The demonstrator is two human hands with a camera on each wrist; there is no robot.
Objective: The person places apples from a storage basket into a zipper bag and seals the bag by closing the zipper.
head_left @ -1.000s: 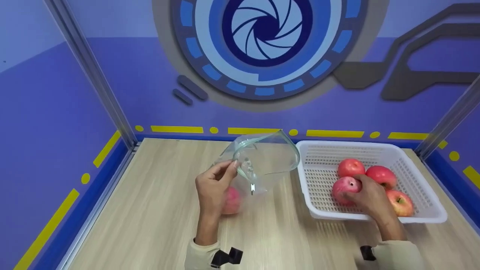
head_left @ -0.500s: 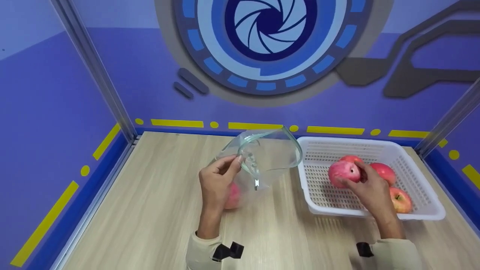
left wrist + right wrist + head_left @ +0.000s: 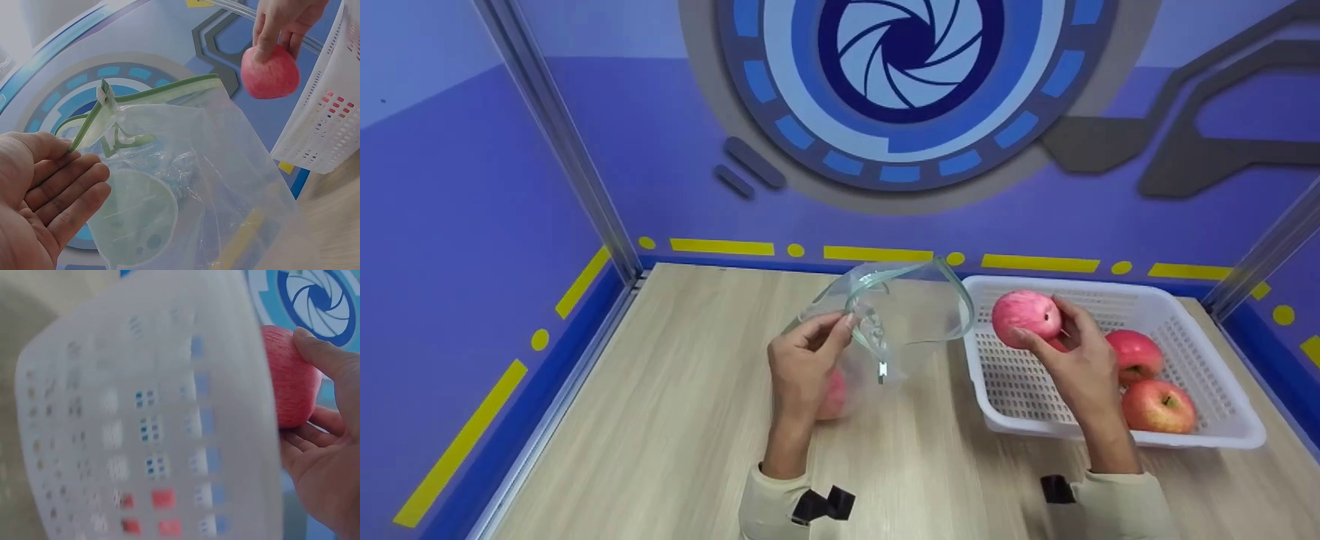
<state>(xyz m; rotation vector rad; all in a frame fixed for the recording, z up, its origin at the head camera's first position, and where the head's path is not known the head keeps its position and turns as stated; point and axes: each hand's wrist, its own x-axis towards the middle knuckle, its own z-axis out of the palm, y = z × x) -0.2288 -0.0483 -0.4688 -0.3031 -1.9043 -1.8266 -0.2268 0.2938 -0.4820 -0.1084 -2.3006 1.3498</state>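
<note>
Left hand (image 3: 802, 360) pinching the bag (image 3: 900, 319) mouth open, right hand (image 3: 1076, 360) gripping an apple (image 3: 1026, 318); I'd drop it in gently, centered.

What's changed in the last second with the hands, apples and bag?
The right hand has lifted its apple out of the white basket, leftward toward the clear zip bag. The left hand still pinches the bag's rim open; one apple stays inside.
</note>
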